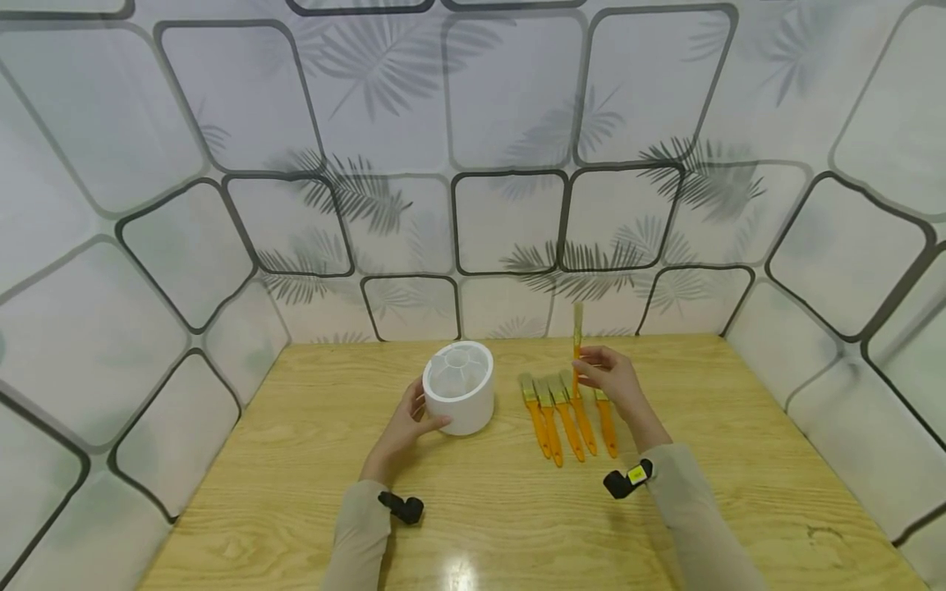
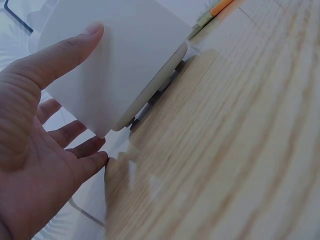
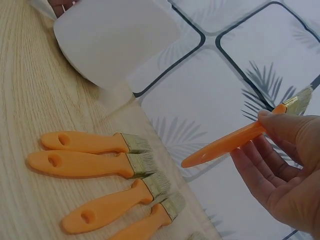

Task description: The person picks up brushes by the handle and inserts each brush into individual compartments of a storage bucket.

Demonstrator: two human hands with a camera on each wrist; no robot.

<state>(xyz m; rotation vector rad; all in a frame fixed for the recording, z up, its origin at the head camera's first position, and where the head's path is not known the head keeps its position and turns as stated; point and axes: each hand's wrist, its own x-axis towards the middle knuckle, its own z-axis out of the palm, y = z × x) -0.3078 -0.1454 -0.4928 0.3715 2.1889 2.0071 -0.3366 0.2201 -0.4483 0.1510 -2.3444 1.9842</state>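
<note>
In the head view a white round holder (image 1: 476, 410) with translucent dividers inside stands left of the brushes. My left hand (image 1: 402, 431) holds its left side, thumb (image 2: 75, 52) on the near wall and the other fingers round the far side. Up in the air, my right hand (image 1: 609, 377) pinches a paintbrush (image 3: 225, 146) between thumb and fingers. This brush has an orange handle and points bristles up. Below that hand several similar paintbrushes (image 1: 567, 427) lie on the table in a loose row, bristles toward the back wall.
The wood-grain table (image 1: 473, 517) runs back to a patterned wall covering (image 1: 510, 222), with more of it on both sides. A black wrist camera (image 1: 402, 507) sits on the left sleeve and another wrist camera (image 1: 628, 478) on the right.
</note>
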